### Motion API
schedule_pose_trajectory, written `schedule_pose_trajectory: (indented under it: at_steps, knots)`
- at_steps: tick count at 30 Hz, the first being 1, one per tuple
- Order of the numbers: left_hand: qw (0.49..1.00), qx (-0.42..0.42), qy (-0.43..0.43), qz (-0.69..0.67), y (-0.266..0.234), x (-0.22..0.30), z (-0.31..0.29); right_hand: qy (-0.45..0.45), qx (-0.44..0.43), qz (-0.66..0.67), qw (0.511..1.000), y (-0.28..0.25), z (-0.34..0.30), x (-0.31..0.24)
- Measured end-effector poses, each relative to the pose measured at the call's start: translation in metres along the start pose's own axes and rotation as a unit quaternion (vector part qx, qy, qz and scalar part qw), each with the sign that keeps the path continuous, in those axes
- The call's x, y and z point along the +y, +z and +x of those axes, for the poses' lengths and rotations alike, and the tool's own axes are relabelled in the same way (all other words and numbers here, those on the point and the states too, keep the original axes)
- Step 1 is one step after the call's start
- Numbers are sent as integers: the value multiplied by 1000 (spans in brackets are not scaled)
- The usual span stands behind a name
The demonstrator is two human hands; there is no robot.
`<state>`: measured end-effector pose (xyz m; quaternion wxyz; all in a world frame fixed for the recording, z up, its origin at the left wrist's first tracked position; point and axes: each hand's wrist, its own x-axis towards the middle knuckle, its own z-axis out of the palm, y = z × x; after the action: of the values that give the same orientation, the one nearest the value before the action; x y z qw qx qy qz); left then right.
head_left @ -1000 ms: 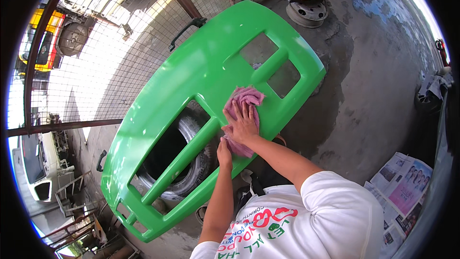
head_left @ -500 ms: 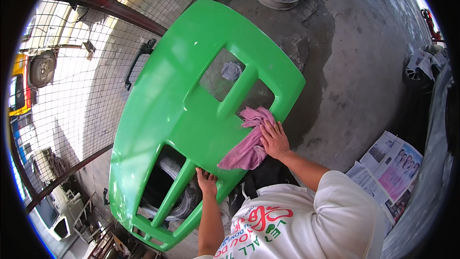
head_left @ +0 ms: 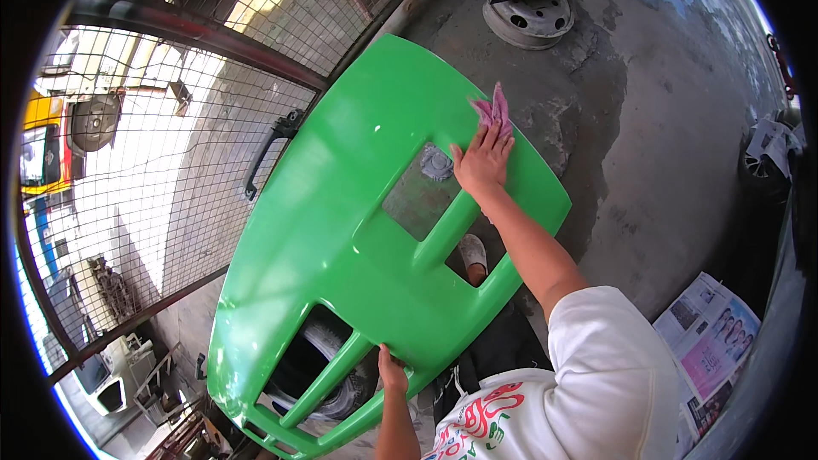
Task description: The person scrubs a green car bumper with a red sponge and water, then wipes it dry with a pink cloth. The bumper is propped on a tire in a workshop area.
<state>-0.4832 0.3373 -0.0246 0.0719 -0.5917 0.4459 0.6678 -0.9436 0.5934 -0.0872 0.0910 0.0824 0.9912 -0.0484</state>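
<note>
A large glossy green vehicle panel, curved like a bumper and pierced by several openings, slants across the middle of the view. On its far right part my right hand presses a pink cloth to the surface, fingers over it and loose ends sticking out beyond them. Close to my body, my left hand grips the panel's near edge by a slatted opening, its fingers partly hidden. Through a right opening my foot in a light shoe shows.
A wire mesh fence runs along the left, with a black handle beside the panel. Beyond the panel lies a steel wheel rim on the concrete floor. Newspaper sheets lie at the right. A tyre shows through the lower opening.
My right hand has moved the pink cloth from the near edge to the far right part of the panel. My left hand stays at the near edge. The view has shifted slightly.
</note>
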Motion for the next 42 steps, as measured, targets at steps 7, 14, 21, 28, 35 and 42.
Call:
schedule_pose_trajectory:
  at_steps: [7, 14, 21, 28, 35, 42]
  knots:
    - [1000, 0, -8, 25, -4, 5, 9, -229, -37, 94, 968, 3, 156, -111]
    - [999, -3, -52, 3, -8, 3, 7, -17, -12, 95, 995, 10, 159, 9]
    - [999, -26, -23, -41, 2, 2, -3, 36, 86, 151, 984, 51, -51, 184]
    - [989, -20, 117, 83, -46, -21, -11, 101, -18, 199, 975, 107, -275, 195]
    - [937, -45, 338, 82, -223, -135, -152, -312, -232, 212, 897, 49, -545, 60]
    - [950, -41, 271, -148, -449, -246, -248, -437, -644, 277, 563, -41, -854, -134]
